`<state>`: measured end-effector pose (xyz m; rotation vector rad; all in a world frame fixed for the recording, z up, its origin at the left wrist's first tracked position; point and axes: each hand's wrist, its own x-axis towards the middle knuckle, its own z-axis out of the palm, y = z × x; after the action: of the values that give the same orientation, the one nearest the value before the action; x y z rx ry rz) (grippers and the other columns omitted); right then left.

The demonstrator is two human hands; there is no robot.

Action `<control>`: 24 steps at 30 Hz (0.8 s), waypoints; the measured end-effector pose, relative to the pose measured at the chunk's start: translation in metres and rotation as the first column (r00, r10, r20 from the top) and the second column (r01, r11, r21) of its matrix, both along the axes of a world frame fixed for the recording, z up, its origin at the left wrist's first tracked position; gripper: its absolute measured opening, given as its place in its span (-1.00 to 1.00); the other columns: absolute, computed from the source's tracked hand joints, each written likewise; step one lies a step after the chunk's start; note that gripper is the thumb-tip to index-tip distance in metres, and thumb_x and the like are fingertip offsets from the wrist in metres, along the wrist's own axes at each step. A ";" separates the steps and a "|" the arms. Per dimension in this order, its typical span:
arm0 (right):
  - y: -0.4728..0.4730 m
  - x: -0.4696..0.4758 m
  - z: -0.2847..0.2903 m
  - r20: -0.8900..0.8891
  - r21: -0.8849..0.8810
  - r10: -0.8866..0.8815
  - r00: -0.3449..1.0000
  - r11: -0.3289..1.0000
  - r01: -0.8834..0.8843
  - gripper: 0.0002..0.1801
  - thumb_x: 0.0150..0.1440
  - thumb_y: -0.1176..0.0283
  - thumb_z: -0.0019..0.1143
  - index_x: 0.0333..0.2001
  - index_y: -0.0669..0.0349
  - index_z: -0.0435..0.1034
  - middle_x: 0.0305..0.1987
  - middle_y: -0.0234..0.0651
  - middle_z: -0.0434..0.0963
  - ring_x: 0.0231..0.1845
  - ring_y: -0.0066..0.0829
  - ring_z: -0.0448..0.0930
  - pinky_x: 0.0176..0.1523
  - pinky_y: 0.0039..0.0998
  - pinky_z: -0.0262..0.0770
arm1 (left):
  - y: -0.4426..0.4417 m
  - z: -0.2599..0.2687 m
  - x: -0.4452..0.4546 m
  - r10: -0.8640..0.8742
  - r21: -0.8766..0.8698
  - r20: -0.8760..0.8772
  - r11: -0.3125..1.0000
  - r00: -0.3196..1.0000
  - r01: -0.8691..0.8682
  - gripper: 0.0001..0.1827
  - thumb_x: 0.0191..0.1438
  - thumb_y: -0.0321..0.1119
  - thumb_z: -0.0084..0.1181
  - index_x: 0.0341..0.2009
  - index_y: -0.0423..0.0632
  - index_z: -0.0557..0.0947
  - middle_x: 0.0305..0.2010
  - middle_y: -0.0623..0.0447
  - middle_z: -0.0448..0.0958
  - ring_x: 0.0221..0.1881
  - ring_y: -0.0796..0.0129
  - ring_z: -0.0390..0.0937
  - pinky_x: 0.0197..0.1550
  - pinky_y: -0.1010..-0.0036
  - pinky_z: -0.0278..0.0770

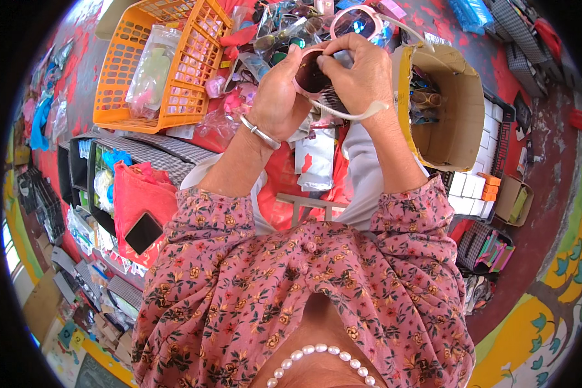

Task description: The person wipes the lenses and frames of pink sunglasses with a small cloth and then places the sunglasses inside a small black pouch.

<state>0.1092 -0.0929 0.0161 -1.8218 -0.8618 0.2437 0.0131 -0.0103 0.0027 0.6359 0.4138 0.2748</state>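
Both hands are on a pair of sunglasses with a pale pink frame [312, 72] and pale temple arms. My left hand [281, 99] supports the near dark lens from below, thumb against the rim. The fingertips of my right hand [361, 72] pinch at this lens and its rim. A second round lens in a pink rim shows beyond my right fingers, seemingly of the same pair; the bridge is hidden. Past the hands lies a heap of sunglasses [291, 31], some in clear plastic. Below them is a clear plastic packet [315, 162], between my knees.
At the left, an orange plastic basket [162, 123] contains bagged goods. An open cardboard box [453, 111] with sunglasses stands right, beside a crate of white small boxes [465, 186]. A phone [144, 234] rests on red cloth [131, 194] near my left elbow.
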 end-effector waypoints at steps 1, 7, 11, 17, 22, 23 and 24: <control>-0.001 0.001 0.002 0.010 -0.041 -0.034 0.999 0.999 0.034 -0.85 -0.18 0.46 0.14 -0.50 0.32 0.44 -0.53 -0.02 0.52 -0.45 -0.06 0.56 -0.30 -0.32 0.47 | 0.000 -0.001 0.000 0.004 -0.007 -0.008 1.000 1.000 -0.004 -0.51 0.30 -0.11 -0.45 0.04 -0.22 0.40 -0.02 -0.01 0.44 -0.02 0.30 0.41 0.08 0.36 0.32; 0.001 -0.002 -0.003 0.042 -0.010 -0.004 0.999 1.000 0.004 -0.86 -0.17 0.46 0.14 -0.49 0.30 0.45 -0.53 -0.01 0.51 -0.42 -0.04 0.56 -0.29 -0.27 0.47 | 0.000 -0.001 0.000 -0.010 0.006 0.021 1.000 1.000 0.010 -0.51 0.30 -0.12 -0.45 0.04 -0.23 0.39 -0.02 -0.01 0.44 0.00 0.30 0.40 0.09 0.38 0.31; 0.002 -0.005 -0.001 -0.017 0.001 0.056 0.998 0.998 -0.056 -0.86 -0.17 0.46 0.13 -0.49 0.30 0.45 -0.53 -0.03 0.52 -0.43 -0.03 0.56 -0.29 -0.28 0.47 | 0.000 0.000 -0.001 -0.011 -0.058 -0.010 0.998 1.000 0.011 -0.51 0.30 -0.12 -0.45 0.05 -0.23 0.38 -0.01 -0.01 0.43 0.01 0.31 0.39 0.07 0.38 0.31; 0.000 -0.001 -0.001 0.055 -0.036 0.070 0.996 0.997 -0.068 -0.85 -0.18 0.44 0.14 -0.48 0.28 0.47 -0.52 -0.03 0.52 -0.43 -0.04 0.56 -0.28 -0.26 0.48 | 0.000 -0.003 -0.002 -0.014 -0.048 0.014 0.999 1.000 0.015 -0.52 0.30 -0.13 -0.43 0.04 -0.22 0.40 -0.02 -0.02 0.44 0.00 0.31 0.39 0.07 0.37 0.32; 0.000 0.000 -0.001 0.096 -0.026 0.039 0.995 0.999 -0.037 -0.85 -0.18 0.43 0.12 -0.47 0.26 0.47 -0.52 -0.03 0.52 -0.43 -0.02 0.55 -0.29 -0.24 0.48 | 0.000 -0.004 -0.002 -0.024 -0.008 -0.002 1.000 1.000 0.024 -0.51 0.30 -0.13 -0.45 0.05 -0.23 0.39 -0.02 -0.03 0.44 0.00 0.32 0.39 0.08 0.39 0.31; -0.001 0.001 -0.002 0.107 -0.039 0.013 0.994 0.999 -0.009 -0.85 -0.18 0.43 0.11 -0.47 0.26 0.48 -0.51 -0.03 0.52 -0.43 -0.02 0.55 -0.29 -0.24 0.48 | 0.000 -0.003 -0.001 -0.024 -0.031 0.000 0.999 1.000 0.024 -0.51 0.30 -0.13 -0.45 0.05 -0.23 0.39 -0.02 -0.02 0.44 0.00 0.32 0.39 0.09 0.39 0.31; 0.001 -0.003 -0.005 0.092 0.035 0.105 0.990 0.993 -0.108 -0.86 -0.17 0.43 0.11 -0.48 0.25 0.47 -0.52 -0.02 0.52 -0.44 -0.02 0.55 -0.29 -0.23 0.48 | 0.000 -0.002 -0.002 -0.019 -0.051 -0.002 0.999 1.000 0.019 -0.50 0.30 -0.13 -0.45 0.06 -0.23 0.38 -0.02 -0.02 0.44 0.00 0.33 0.39 0.09 0.40 0.31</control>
<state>0.1066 -0.0918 0.0115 -1.7624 -1.0220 0.2115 0.0115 -0.0105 0.0009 0.5901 0.4156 0.2445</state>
